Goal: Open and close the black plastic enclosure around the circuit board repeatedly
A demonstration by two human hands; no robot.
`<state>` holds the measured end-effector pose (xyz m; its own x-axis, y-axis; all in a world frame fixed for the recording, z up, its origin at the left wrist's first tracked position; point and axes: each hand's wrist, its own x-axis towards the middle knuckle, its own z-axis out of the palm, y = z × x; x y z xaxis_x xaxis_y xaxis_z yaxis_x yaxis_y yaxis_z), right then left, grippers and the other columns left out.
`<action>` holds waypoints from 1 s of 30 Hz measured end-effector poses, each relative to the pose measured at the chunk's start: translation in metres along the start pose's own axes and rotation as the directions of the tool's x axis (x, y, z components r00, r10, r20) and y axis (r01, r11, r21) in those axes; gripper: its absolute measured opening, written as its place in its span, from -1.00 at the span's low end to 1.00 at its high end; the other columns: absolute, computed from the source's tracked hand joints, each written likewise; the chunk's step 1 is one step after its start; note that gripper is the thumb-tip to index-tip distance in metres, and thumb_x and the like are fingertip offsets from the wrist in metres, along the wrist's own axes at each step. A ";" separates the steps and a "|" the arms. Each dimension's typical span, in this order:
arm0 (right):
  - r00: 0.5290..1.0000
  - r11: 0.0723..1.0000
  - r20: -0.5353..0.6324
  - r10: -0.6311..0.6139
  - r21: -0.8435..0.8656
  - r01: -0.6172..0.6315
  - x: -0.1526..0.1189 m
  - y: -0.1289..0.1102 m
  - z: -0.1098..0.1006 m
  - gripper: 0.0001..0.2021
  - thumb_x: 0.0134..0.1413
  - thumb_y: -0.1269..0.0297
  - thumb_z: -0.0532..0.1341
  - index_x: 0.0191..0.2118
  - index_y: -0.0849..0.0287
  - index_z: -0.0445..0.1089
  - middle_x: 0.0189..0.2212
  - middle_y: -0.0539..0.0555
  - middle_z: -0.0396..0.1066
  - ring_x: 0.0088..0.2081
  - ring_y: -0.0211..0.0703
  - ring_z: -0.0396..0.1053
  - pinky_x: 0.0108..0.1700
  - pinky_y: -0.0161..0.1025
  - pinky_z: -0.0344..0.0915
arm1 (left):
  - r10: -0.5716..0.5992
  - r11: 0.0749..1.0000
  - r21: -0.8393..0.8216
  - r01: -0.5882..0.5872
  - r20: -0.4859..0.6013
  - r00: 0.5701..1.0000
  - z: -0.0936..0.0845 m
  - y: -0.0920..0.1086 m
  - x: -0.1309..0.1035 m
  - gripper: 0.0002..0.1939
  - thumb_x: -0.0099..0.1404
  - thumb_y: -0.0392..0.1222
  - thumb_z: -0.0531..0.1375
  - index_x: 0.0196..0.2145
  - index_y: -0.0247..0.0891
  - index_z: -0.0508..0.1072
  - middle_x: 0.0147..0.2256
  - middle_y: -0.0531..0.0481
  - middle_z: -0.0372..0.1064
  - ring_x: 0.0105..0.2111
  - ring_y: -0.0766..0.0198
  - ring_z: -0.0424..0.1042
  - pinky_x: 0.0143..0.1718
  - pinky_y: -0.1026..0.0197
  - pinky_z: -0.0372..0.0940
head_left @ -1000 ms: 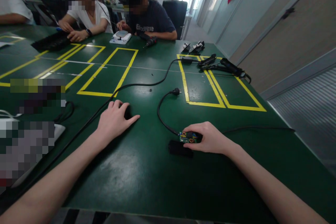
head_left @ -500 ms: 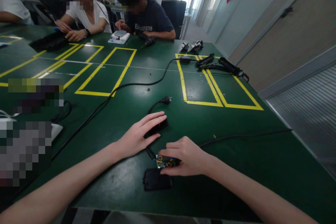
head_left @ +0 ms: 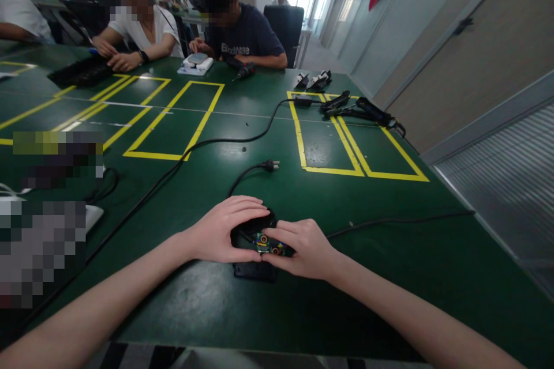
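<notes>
My left hand (head_left: 223,229) curves around a black plastic case half (head_left: 263,220), its fingers along the far side and thumb on the near side. My right hand (head_left: 305,248) pinches a small green circuit board (head_left: 266,243) with copper coils between thumb and fingers. The board is right beside the case half, close to my left thumb; whether it sits inside cannot be made out. A second black case piece (head_left: 255,272) lies flat just below my hands, partly covered by them. A black cord with a three-pin plug (head_left: 272,165) runs out beyond my left hand.
Another black cord (head_left: 402,222) runs right from my right hand. A long black cable (head_left: 208,140) crosses the green table (head_left: 346,317). Black tool parts (head_left: 363,110) lie at far right, beside yellow tape frames. A power drill (head_left: 245,71) rests near people seated opposite.
My hands have come together, bringing the case half and the circuit board side by side. The loose case piece has shifted away from the near edge. The plug has moved slightly left.
</notes>
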<state>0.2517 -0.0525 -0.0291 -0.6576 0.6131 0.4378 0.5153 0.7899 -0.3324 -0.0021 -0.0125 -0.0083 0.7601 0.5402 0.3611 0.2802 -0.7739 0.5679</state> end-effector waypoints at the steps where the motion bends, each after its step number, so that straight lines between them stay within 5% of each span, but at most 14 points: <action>1: 1.000 1.000 -0.017 0.007 -0.007 -0.007 0.000 0.001 0.000 -0.68 0.36 0.00 0.25 -0.06 0.17 0.53 -0.36 0.07 0.55 -0.41 -0.19 0.49 -0.43 -0.28 0.24 | -0.003 1.000 0.018 0.003 -0.003 1.000 0.000 0.000 -0.001 -0.27 0.25 0.14 0.43 0.27 -0.22 0.41 0.19 -0.30 0.46 0.22 -0.12 0.43 0.27 -0.20 0.35; 10: 0.996 0.994 -0.089 0.031 -0.098 -0.039 0.006 0.011 -0.002 -0.62 0.44 -0.02 0.18 0.00 0.20 0.54 -0.20 0.17 0.51 -0.31 -0.17 0.52 -0.32 -0.29 0.41 | -0.048 0.988 0.142 0.053 -0.042 0.998 0.001 0.004 0.000 -0.77 0.42 -0.06 0.31 -0.07 -0.24 0.52 -0.14 -0.13 0.53 -0.07 0.08 0.49 0.01 0.05 0.38; 18: 0.995 0.996 -0.065 0.070 -0.049 -0.074 0.005 0.019 -0.014 -0.54 0.39 0.04 0.23 0.25 0.19 0.39 0.00 0.28 0.52 -0.08 0.03 0.58 -0.13 -0.11 0.55 | -0.044 0.965 0.255 0.057 -0.057 0.997 -0.007 0.003 0.000 -0.86 0.42 -0.12 0.28 -0.17 -0.25 0.52 -0.28 -0.06 0.51 -0.25 0.16 0.46 -0.21 0.16 0.34; 23: 1.000 0.999 0.013 -0.024 0.044 0.023 0.004 0.024 -0.018 -0.46 0.36 0.16 0.26 0.37 0.11 0.26 0.18 0.27 0.49 0.15 0.05 0.52 0.12 -0.06 0.52 | -0.023 0.969 0.246 0.038 -0.061 0.998 -0.012 0.006 0.001 -0.87 0.41 -0.13 0.24 -0.22 -0.25 0.49 -0.37 -0.01 0.48 -0.37 0.23 0.44 -0.36 0.23 0.28; 30: 0.997 0.999 0.064 0.043 -0.036 -0.041 0.004 0.027 -0.015 -0.66 0.33 0.18 0.27 0.15 0.15 0.45 0.03 0.26 0.52 -0.15 -0.04 0.60 -0.14 -0.16 0.56 | -0.097 0.964 0.248 0.098 -0.017 0.995 -0.012 0.006 -0.002 -0.86 0.39 -0.11 0.22 -0.22 -0.23 0.48 -0.41 0.06 0.46 -0.47 0.31 0.44 -0.48 0.29 0.18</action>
<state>0.2714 -0.0289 -0.0241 -0.6685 0.6458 0.3688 0.5612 0.7635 -0.3197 -0.0090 -0.0141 0.0036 0.7195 0.6181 0.3166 0.4899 -0.7748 0.3995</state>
